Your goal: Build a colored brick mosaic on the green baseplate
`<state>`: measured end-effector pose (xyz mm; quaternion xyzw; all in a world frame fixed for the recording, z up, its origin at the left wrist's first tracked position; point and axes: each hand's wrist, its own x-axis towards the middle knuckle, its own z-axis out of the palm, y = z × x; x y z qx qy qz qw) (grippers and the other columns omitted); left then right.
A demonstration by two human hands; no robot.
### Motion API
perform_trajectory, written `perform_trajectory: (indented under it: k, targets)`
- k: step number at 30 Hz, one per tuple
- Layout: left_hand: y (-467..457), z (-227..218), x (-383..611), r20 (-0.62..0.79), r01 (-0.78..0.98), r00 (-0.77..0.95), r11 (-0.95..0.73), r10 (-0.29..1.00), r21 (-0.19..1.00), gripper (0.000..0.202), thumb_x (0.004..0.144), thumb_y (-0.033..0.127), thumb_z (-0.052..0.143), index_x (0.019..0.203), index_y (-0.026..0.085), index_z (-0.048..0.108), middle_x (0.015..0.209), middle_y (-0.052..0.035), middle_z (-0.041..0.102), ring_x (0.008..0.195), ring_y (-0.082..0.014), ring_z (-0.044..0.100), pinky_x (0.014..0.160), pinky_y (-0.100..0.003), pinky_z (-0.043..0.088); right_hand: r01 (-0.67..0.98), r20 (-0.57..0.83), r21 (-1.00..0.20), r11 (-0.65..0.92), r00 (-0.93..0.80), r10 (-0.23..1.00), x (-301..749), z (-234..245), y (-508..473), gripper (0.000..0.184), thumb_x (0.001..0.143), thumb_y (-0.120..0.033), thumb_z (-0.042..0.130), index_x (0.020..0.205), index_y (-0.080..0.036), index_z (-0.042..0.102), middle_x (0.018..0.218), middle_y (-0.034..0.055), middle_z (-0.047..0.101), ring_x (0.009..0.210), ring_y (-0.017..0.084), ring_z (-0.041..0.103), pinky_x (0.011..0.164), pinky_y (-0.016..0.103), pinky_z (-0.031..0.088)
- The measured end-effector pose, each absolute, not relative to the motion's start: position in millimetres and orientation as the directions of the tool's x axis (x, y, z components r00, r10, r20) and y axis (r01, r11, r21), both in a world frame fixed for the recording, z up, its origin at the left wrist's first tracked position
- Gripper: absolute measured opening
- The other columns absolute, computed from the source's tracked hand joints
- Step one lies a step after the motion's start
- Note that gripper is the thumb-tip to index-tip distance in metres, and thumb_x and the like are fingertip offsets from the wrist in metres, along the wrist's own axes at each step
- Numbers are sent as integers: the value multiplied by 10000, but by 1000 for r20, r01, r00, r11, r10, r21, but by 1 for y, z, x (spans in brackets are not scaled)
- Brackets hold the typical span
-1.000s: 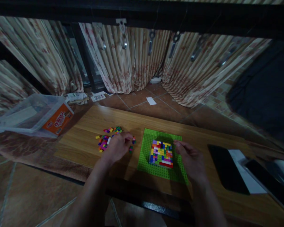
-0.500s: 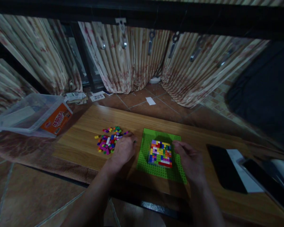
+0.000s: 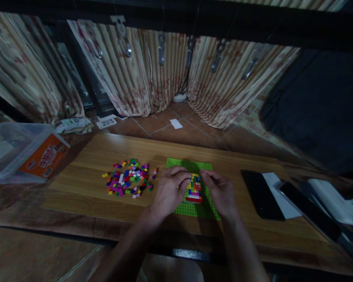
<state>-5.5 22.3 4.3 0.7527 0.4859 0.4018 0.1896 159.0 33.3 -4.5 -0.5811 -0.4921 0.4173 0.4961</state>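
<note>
On a green studded baseplate (image 3: pixel 184 212) stands a square block of many-coloured building bricks (image 3: pixel 195 193). My left hand (image 3: pixel 172 190) covers the left side of the block, its thumb and forefinger pinched together above the bricks; whatever lies between them is too small to make out. At the block's right far corner is my right hand (image 3: pixel 219 190), fingers curled with thumb and forefinger close together, and I cannot make out anything in them. A spread of loose coloured bricks (image 3: pixel 126 181) lies on the wooden table to the left of the baseplate.
A clear plastic tub (image 3: pixel 17 156) with an orange label stands beyond the table's left end. To the right lie a black tablet-like slab (image 3: pixel 260 196), a white paper (image 3: pixel 282 197) and a phone-like device (image 3: pixel 308 209). Striped curtains (image 3: pixel 170 70) hang behind the table.
My left hand has moved right, from the loose bricks to over the brick block. My right hand stays by the block's right side. The view has turned slightly right.
</note>
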Motion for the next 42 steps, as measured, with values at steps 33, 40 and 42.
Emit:
perform_trajectory:
  k: [33, 40, 42]
  targets:
    - [29, 2, 6, 434, 708, 316, -514, 844, 484, 176, 902, 184, 520, 933, 210, 692, 1008, -29, 700, 939, -209, 569, 913, -413, 393, 269, -21, -961, -59, 141, 990, 151, -12, 32, 315, 723, -378, 662, 959, -179, 720, 901, 62, 723, 711, 186, 633, 651, 308, 494]
    - [27, 0, 7, 429, 703, 302, -503, 851, 503, 217, 923, 199, 488, 942, 230, 702, 1030, -20, 705, 954, -200, 569, 960, -426, 361, 283, 16, -959, -30, 160, 987, 148, -12, 30, 282, 735, -343, 638, 944, -172, 715, 930, 73, 718, 761, 195, 645, 704, 319, 498]
    - [27, 1, 8, 421, 710, 302, -497, 855, 500, 222, 924, 200, 486, 956, 244, 702, 1035, -11, 705, 955, -197, 571, 991, -445, 334, 282, 34, -959, -12, 157, 987, 148, -13, 30, 263, 742, -330, 630, 936, -176, 715, 948, 72, 720, 812, 204, 651, 751, 332, 498]
